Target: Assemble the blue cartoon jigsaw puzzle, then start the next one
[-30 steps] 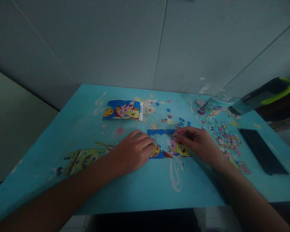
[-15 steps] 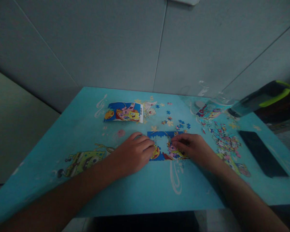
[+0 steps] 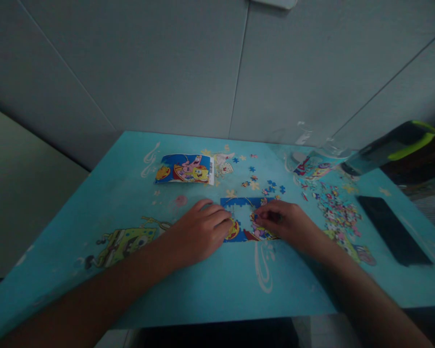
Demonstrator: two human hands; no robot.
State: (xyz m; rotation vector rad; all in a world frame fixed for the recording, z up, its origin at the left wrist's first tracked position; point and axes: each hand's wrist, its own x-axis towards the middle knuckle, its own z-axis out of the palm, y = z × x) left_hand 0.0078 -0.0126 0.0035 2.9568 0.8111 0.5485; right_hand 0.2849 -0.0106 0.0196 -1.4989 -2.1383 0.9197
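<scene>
Resting palm down on the left end of the puzzle point(image 3: 246, 201), the left hand point(image 3: 199, 232) has its fingers loosely spread and grips nothing. The right hand point(image 3: 288, 223) sits on the puzzle's right end, fingertips point(image 3: 261, 220) drawn together against the picture. Whether they pinch a piece cannot be told. The hands lie near each other but apart, with a strip of the puzzle showing between them.

The half-built puzzle lies flat at the middle of the turquoise tabletop point(image 3: 203, 285). Beyond the left hand lies a picture card point(image 3: 184, 169). A few loose pieces point(image 3: 271, 186) are scattered just behind the puzzle, and a heap of pieces point(image 3: 337, 212) spreads to the right of the right hand. A clear bag point(image 3: 313, 164) lies behind the heap, a dark phone point(image 3: 393, 229) lies flat near the right edge, and a dark bottle point(image 3: 391, 145) rests beyond it.
</scene>
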